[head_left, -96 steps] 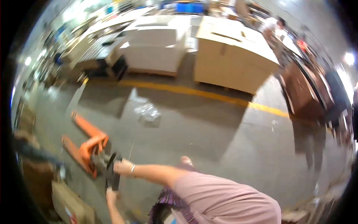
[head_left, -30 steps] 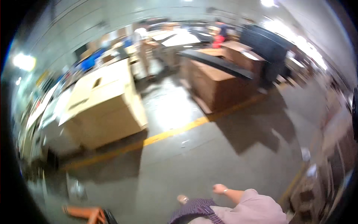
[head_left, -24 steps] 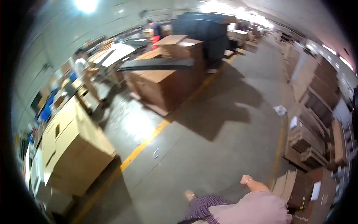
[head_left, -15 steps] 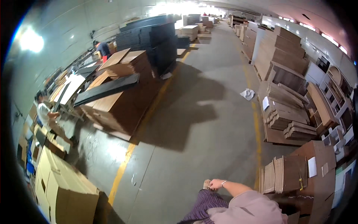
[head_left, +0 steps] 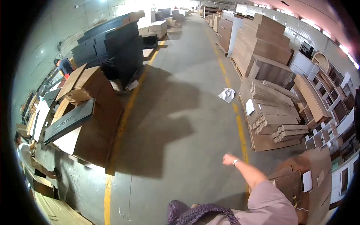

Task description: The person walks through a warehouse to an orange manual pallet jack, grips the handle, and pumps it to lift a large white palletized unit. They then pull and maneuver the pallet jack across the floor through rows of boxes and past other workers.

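Note:
Only my right hand [head_left: 227, 159] shows. It hangs out in front of me over the grey concrete floor [head_left: 180, 123], with a band on the wrist and a pink sleeve behind it. Its fingers look curled in and nothing is in them. The nearest things are a yellow floor line [head_left: 240, 127] just beyond it and brown board pieces [head_left: 300, 180] to its right. My left hand is out of the picture. A dark patterned cloth [head_left: 195, 213] lies at the bottom edge.
A long aisle runs ahead. Stacks of brown boards [head_left: 270, 108] and white shelving units [head_left: 330, 97] line the right side. Dark panel stacks [head_left: 112, 48] and cardboard stacks [head_left: 90, 112] stand on the left. A white paper [head_left: 227, 94] lies on the floor. Two persons [head_left: 64, 66] [head_left: 24, 150] work at the left.
The view has swung round from an orange pallet jack, which both my hands held, to the long aisle. Only my right hand remains in sight, holding nothing.

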`<act>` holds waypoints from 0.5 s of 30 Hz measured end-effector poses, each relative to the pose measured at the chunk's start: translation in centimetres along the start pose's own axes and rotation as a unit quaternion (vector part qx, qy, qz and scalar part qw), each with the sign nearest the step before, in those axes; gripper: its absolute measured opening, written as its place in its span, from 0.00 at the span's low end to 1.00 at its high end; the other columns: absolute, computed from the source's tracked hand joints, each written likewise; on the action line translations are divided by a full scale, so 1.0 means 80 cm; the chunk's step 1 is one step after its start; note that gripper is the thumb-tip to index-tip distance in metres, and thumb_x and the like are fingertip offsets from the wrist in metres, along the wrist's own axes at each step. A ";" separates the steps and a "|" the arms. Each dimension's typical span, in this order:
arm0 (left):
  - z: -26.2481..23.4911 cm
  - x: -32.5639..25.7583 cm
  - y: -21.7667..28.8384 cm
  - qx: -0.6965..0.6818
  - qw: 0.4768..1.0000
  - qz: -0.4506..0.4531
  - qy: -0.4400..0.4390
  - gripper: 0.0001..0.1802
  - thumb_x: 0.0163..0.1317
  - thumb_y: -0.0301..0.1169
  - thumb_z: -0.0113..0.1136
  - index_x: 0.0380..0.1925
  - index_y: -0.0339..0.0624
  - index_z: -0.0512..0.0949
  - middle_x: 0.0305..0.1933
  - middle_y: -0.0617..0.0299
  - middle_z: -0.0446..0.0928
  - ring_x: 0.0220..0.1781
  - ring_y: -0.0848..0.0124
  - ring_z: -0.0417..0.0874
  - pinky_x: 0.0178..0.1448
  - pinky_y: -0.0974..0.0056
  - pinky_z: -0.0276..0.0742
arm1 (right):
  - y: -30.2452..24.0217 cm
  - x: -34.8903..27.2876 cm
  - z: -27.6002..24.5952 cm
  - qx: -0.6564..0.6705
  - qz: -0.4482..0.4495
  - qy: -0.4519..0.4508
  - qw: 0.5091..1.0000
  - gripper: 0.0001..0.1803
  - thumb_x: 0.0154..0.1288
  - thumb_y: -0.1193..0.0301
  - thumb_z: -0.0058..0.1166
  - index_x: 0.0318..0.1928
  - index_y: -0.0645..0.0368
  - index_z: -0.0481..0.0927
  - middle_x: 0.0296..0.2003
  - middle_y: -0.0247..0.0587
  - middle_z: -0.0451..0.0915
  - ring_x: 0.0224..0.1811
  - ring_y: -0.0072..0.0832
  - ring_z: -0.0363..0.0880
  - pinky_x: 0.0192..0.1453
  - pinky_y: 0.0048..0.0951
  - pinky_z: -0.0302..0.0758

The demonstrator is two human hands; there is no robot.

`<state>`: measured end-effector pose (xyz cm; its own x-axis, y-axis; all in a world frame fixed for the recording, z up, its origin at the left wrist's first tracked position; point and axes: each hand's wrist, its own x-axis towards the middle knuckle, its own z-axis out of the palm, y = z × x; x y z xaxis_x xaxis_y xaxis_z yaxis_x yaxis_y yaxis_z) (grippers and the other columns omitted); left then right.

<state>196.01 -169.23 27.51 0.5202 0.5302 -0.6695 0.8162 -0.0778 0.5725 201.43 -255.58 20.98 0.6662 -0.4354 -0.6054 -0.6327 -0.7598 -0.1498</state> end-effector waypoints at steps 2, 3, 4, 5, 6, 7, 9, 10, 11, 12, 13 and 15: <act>0.014 -0.026 0.013 0.011 0.999 -0.016 0.028 0.20 0.52 0.29 0.72 0.43 0.37 0.76 0.28 0.57 0.79 0.25 0.66 0.77 0.27 0.59 0.73 | -0.079 0.045 -0.097 -0.009 -0.057 0.027 0.998 0.18 0.58 0.67 0.49 0.42 0.64 0.84 0.44 0.59 0.83 0.49 0.52 0.81 0.52 0.48 0.79; 0.026 -0.028 0.032 0.023 0.999 -0.018 0.023 0.20 0.52 0.29 0.72 0.43 0.37 0.76 0.28 0.57 0.79 0.25 0.65 0.77 0.27 0.59 0.73 | -0.083 0.078 -0.123 0.074 -0.002 0.051 0.996 0.16 0.58 0.68 0.49 0.42 0.63 0.83 0.43 0.57 0.83 0.47 0.52 0.82 0.51 0.49 0.79; 0.047 -0.026 0.054 0.034 0.999 -0.019 0.018 0.20 0.52 0.29 0.72 0.43 0.37 0.76 0.28 0.57 0.79 0.25 0.65 0.77 0.27 0.59 0.73 | -0.087 0.115 -0.148 0.090 -0.040 0.090 0.991 0.15 0.57 0.68 0.50 0.40 0.61 0.83 0.41 0.56 0.83 0.45 0.52 0.82 0.49 0.50 0.78; 0.069 -0.025 0.073 0.040 0.999 -0.021 0.018 0.20 0.52 0.29 0.72 0.43 0.37 0.76 0.28 0.57 0.79 0.25 0.65 0.77 0.27 0.59 0.73 | -0.107 0.146 -0.177 0.096 -0.078 0.095 0.988 0.15 0.57 0.68 0.50 0.41 0.61 0.83 0.41 0.55 0.83 0.45 0.52 0.82 0.49 0.50 0.78; 0.094 -0.024 0.092 0.044 0.999 -0.023 0.019 0.20 0.52 0.29 0.72 0.43 0.37 0.76 0.28 0.57 0.79 0.25 0.65 0.77 0.27 0.59 0.73 | -0.129 0.172 -0.205 0.103 -0.116 0.101 0.983 0.14 0.57 0.68 0.50 0.41 0.60 0.82 0.40 0.55 0.83 0.45 0.52 0.82 0.48 0.50 0.78; 0.125 -0.021 0.115 0.048 0.998 -0.022 0.016 0.20 0.52 0.29 0.71 0.43 0.37 0.76 0.28 0.57 0.79 0.25 0.65 0.77 0.27 0.59 0.73 | -0.141 0.199 -0.226 0.105 -0.147 0.095 0.979 0.14 0.57 0.68 0.51 0.41 0.60 0.82 0.40 0.55 0.83 0.45 0.52 0.81 0.48 0.50 0.77; 0.181 -0.013 0.169 0.055 0.998 -0.020 0.014 0.20 0.52 0.29 0.71 0.43 0.37 0.76 0.28 0.57 0.79 0.25 0.65 0.77 0.27 0.59 0.73 | -0.164 0.242 -0.261 0.109 -0.177 0.091 0.974 0.13 0.59 0.66 0.53 0.40 0.58 0.83 0.41 0.52 0.83 0.46 0.50 0.81 0.49 0.48 0.77; 0.203 -0.014 0.196 0.059 0.998 -0.020 0.014 0.20 0.52 0.29 0.71 0.43 0.37 0.76 0.28 0.57 0.79 0.25 0.65 0.77 0.27 0.59 0.73 | -0.165 0.267 -0.267 0.104 -0.171 0.084 0.976 0.12 0.61 0.65 0.54 0.41 0.57 0.83 0.41 0.50 0.84 0.45 0.48 0.82 0.49 0.47 0.78; 0.226 -0.014 0.225 0.063 0.998 -0.019 0.014 0.20 0.52 0.29 0.71 0.43 0.37 0.76 0.28 0.57 0.79 0.25 0.65 0.77 0.27 0.59 0.73 | -0.164 0.292 -0.273 0.099 -0.163 0.078 0.978 0.12 0.62 0.64 0.54 0.42 0.56 0.83 0.40 0.47 0.85 0.45 0.46 0.82 0.49 0.46 0.78; 0.246 -0.017 0.255 0.070 0.997 -0.020 0.013 0.20 0.52 0.29 0.71 0.43 0.37 0.76 0.28 0.57 0.79 0.25 0.65 0.77 0.27 0.59 0.73 | -0.153 0.314 -0.273 0.080 -0.143 0.053 0.985 0.12 0.61 0.64 0.54 0.41 0.56 0.83 0.40 0.47 0.85 0.45 0.46 0.83 0.49 0.46 0.78; 0.266 -0.017 0.286 0.077 0.997 -0.018 0.013 0.20 0.52 0.29 0.71 0.43 0.37 0.76 0.28 0.57 0.79 0.25 0.65 0.77 0.27 0.59 0.73 | -0.142 0.334 -0.270 0.063 -0.125 0.029 0.990 0.12 0.60 0.65 0.54 0.41 0.55 0.83 0.40 0.47 0.85 0.45 0.46 0.83 0.48 0.46 0.78; 0.311 -0.023 0.338 0.087 0.996 -0.019 0.015 0.20 0.52 0.29 0.71 0.43 0.37 0.75 0.28 0.57 0.79 0.25 0.65 0.77 0.27 0.59 0.73 | -0.107 0.358 -0.257 0.069 -0.126 0.007 0.990 0.11 0.59 0.66 0.53 0.39 0.56 0.84 0.40 0.48 0.85 0.44 0.48 0.82 0.48 0.47 0.78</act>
<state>223.35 -193.30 32.44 0.4828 0.5597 -0.6736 0.8676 -0.2012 0.4547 234.06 -271.48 21.01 0.8149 -0.2482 -0.5237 -0.4930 -0.7720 -0.4012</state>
